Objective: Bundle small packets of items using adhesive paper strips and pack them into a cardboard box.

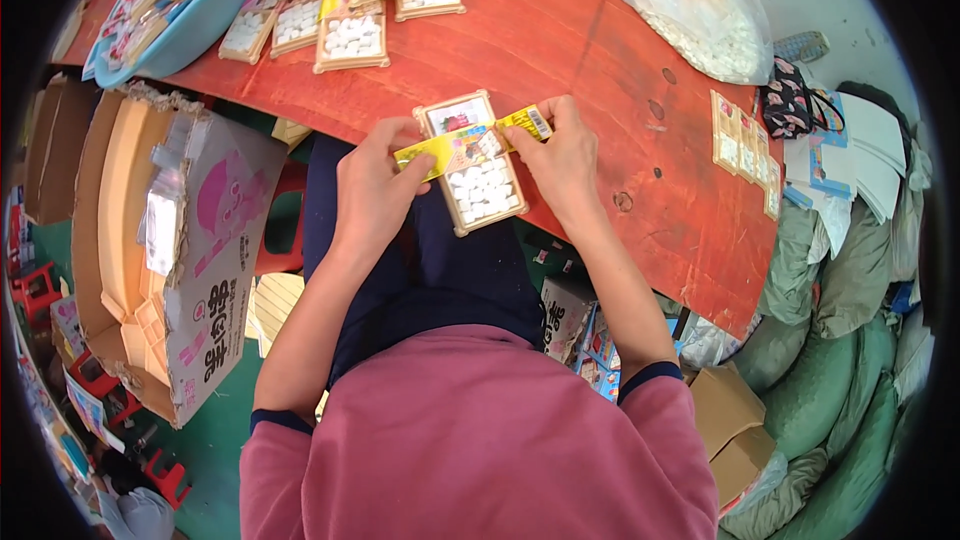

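My left hand (378, 175) pinches one end of a yellow printed card strip (468, 149). The strip's other end, with a barcode, is between the thumb and fingers of my right hand (560, 155). It lies across the middle of a small tan tray (491, 221) at the table's near edge, slightly tilted. White pebble-like pieces (482, 188) fill the tray's near part. A picture with a red patch (455, 118) shows in its far part. How the strip meets the tray beneath is hidden.
Similar filled trays (352, 38) are heaped at the far left beside a blue basin (205, 32) of packs. A clear bag of white pieces (715, 35) sits far right on the red table (640, 230). More trays (740, 140) lie right. An open carton (215, 250) stands left.
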### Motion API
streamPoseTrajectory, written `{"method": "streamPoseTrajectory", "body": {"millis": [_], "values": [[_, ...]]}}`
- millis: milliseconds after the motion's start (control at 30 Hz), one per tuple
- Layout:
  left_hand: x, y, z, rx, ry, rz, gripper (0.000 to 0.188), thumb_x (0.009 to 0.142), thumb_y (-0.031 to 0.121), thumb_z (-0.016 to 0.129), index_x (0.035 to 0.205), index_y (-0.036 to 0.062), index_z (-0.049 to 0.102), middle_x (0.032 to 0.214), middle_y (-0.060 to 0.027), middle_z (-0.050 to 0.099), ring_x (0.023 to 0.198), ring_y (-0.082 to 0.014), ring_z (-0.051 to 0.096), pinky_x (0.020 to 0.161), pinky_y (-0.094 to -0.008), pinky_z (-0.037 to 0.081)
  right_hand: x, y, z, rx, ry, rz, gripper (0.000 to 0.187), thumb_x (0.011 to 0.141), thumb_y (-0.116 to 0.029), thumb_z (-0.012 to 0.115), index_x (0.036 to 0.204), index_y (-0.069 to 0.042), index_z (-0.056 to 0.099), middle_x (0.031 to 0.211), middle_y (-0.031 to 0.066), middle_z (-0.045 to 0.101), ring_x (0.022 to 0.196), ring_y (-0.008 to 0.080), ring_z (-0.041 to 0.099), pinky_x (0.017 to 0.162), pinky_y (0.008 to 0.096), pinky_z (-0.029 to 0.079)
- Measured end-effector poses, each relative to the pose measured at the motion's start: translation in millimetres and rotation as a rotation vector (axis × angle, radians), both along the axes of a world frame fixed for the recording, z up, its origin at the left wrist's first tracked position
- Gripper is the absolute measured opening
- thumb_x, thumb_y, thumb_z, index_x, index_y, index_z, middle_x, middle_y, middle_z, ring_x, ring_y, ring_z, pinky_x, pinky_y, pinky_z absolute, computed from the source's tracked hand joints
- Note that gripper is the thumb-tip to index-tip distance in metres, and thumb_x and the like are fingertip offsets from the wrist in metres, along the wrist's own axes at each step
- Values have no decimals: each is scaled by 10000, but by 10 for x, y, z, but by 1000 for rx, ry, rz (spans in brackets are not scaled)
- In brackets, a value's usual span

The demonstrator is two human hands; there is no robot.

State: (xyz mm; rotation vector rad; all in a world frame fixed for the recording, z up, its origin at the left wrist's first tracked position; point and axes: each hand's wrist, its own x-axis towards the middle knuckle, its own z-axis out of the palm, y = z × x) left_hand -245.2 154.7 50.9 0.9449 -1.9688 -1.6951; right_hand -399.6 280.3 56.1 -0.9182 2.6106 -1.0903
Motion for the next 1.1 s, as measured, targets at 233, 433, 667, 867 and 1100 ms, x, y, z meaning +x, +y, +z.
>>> {"method": "streamPoseTrajectory", "body": {"millis": [233,433,667,867,1100], "values": [[477,-1,-277,291,259,236,170,857,20,607,953,-47,484,1064,-151,578,803,-124,635,664,-237,568,371,-200,-41,-95,-40,79,299,742,-161,694,873,-9,473,761,171,600,725,345,607,642,429,459],[490,65,-450,555,328,200,134,888,104,594,952,-15,594,980,-69,614,852,-130,618,753,-256,532,406,-204,-48,-83,-68,70,290,749,-147,691,874,-3,473,786,159,601,736,325,607,653,419,458],[414,115,-358,469,201,226,324,809,218,710,948,-63,628,845,-76,641,735,-113,626,678,-242,538,434,-186,-40,-63,-30,56,294,746,-136,692,889,3,477,802,166,593,761,326,596,677,419,453],[344,152,-259,399,35,219,306,794,249,725,873,-36,651,812,-54,638,725,-112,626,640,-232,515,419,-181,-81,-89,-40,42,304,742,-152,697,893,7,485,805,166,593,759,327,597,676,417,455],[432,159,-257,757,418,207,173,879,167,621,942,40,520,950,-75,622,815,-133,627,726,-274,530,328,-182,-95,-349,-490,66,201,813,-102,670,879,11,517,786,111,644,643,143,631,545,256,505]]}}
